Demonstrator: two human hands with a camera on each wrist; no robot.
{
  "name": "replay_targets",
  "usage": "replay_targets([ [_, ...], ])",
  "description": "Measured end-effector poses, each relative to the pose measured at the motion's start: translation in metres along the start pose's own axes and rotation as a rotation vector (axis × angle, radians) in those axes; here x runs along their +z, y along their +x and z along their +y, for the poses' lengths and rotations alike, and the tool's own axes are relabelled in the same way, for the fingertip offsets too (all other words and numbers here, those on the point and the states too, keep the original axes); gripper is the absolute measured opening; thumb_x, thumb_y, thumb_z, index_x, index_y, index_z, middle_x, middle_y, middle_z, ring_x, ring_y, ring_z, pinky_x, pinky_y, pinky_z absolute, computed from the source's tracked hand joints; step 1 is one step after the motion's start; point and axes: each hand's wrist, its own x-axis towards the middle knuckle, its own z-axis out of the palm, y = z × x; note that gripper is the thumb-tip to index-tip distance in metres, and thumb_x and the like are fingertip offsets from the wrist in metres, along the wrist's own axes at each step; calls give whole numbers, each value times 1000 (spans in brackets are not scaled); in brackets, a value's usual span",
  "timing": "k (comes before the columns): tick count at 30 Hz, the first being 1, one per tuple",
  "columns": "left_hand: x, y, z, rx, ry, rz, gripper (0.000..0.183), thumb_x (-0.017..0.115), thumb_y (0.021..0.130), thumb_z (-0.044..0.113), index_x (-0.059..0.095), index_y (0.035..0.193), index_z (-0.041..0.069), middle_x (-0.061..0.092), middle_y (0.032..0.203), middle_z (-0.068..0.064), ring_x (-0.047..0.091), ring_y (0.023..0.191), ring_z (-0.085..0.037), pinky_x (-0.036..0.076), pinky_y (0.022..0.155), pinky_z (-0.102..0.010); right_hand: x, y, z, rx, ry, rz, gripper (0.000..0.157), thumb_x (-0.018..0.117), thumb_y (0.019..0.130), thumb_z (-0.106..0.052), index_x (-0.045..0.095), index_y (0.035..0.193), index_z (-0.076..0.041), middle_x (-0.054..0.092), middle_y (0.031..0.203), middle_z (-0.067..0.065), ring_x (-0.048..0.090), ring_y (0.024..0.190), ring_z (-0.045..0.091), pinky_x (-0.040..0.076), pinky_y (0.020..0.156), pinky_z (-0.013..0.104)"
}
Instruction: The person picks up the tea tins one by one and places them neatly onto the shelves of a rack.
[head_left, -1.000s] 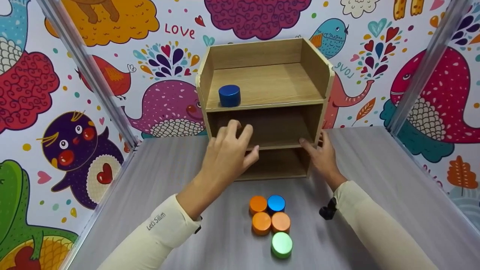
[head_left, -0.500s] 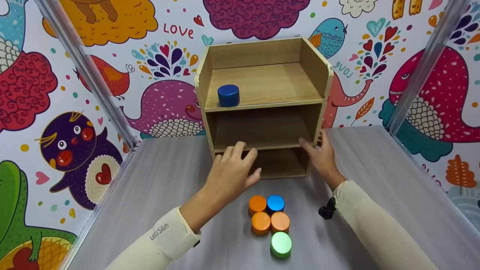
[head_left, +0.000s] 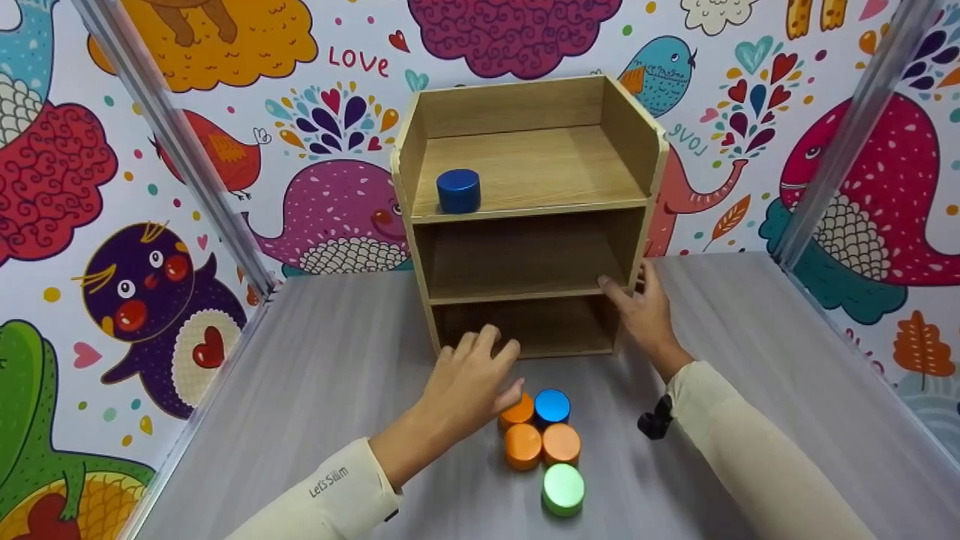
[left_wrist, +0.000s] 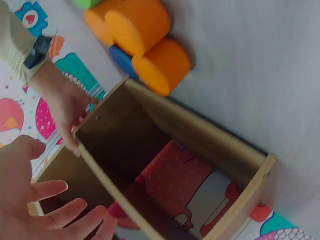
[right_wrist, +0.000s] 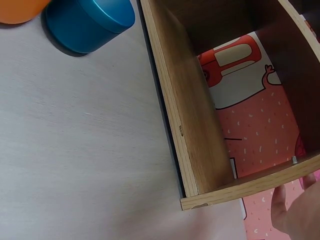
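Note:
A small wooden shelf unit (head_left: 517, 166) with three levels stands at the back of the table. My right hand (head_left: 646, 319) grips its right side panel, thumb at the front edge of the middle level and fingers outside. My left hand (head_left: 466, 384) holds nothing; its fingers are spread and slightly bent in front of the bottom level, overlapping a dark orange cylinder (head_left: 517, 411) in the head view. Next to that stand a blue cylinder (head_left: 552, 406), an orange cylinder (head_left: 523, 445), a pale orange cylinder (head_left: 562, 442) and, nearest me, a green cylinder (head_left: 562, 487). A dark blue cylinder (head_left: 458, 191) sits at the top level's front left.
The grey table (head_left: 330, 360) is bounded by walls with cartoon animal prints (head_left: 345, 217). Metal posts (head_left: 187, 157) rise at the left and right corners. In the left wrist view the shelf's open inside shows the printed wall (left_wrist: 175, 175) behind it.
My left hand has come down from the middle level to the bottom level and toward the group of cylinders. My right hand keeps its grip on the shelf unit, and the cylinders have not moved.

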Motion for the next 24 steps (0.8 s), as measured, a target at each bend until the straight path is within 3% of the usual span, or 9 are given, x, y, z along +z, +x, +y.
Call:
replay_targets([
  [7,20,-19,11,47,0,-74,39,57,85,51,59,111,21,52,105,-7,57,85,-23,53,63,-46,0,0,1,-13,11,-1,71,68,83,-41,31,140,-24,42,131,4,46,120,25,40,99,47],
  [16,36,-30,21,64,-23,-176,38,53,86,50,58,113,23,53,104,-6,56,85,-24,51,60,-44,0,0,1,-3,3,-2,71,68,83,-43,31,140,-26,41,132,4,44,121,25,41,98,49],
  [24,49,-39,27,85,-31,-202,39,54,86,50,58,115,23,57,112,-9,60,85,-26,52,61,-47,0,0,0,10,-5,-2,73,67,82,-45,30,141,-24,40,134,5,42,123,27,39,100,50],
])
